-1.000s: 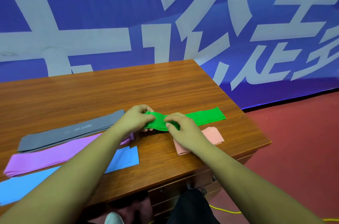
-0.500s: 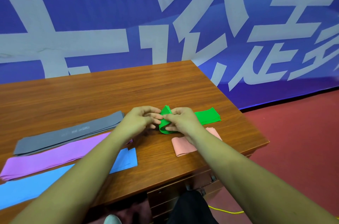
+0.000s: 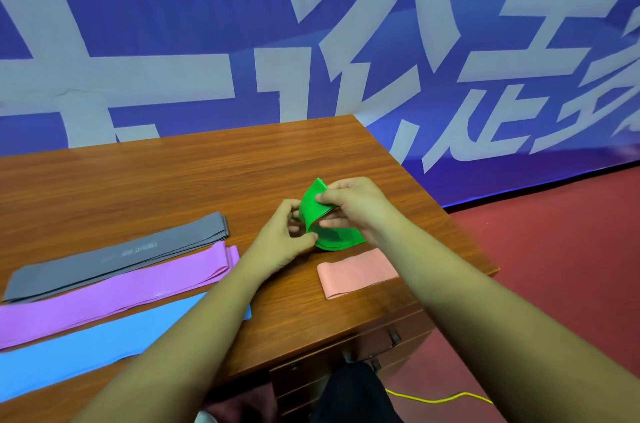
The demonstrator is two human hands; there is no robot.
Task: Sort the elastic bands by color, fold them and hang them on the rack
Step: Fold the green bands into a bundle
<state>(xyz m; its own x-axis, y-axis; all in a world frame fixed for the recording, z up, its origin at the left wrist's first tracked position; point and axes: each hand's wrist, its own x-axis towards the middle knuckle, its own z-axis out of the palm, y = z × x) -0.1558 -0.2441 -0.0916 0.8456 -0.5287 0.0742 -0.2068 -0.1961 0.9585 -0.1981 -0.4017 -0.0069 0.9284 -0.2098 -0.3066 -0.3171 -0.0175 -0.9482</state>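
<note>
A green elastic band (image 3: 337, 235) is doubled over near the right end of the wooden table (image 3: 173, 180). My right hand (image 3: 356, 206) pinches its raised upper flap, while my left hand (image 3: 280, 242) pinches the fold at its lower left. A folded pink band (image 3: 356, 272) lies flat just in front of the green one. To the left lie a long grey band (image 3: 114, 254), a purple band (image 3: 114, 294) and a blue band (image 3: 69, 360), side by side. No rack is in view.
The table's right edge and front edge with drawers (image 3: 346, 360) are close to my hands. A blue banner (image 3: 311, 24) hangs behind the table. A red floor (image 3: 554, 284) lies to the right, with a yellow cable (image 3: 440, 400) on it.
The green band lay stretched flat a second ago. My right hand has lifted its left portion and folded it over to the right, so the band is now short and doubled.
</note>
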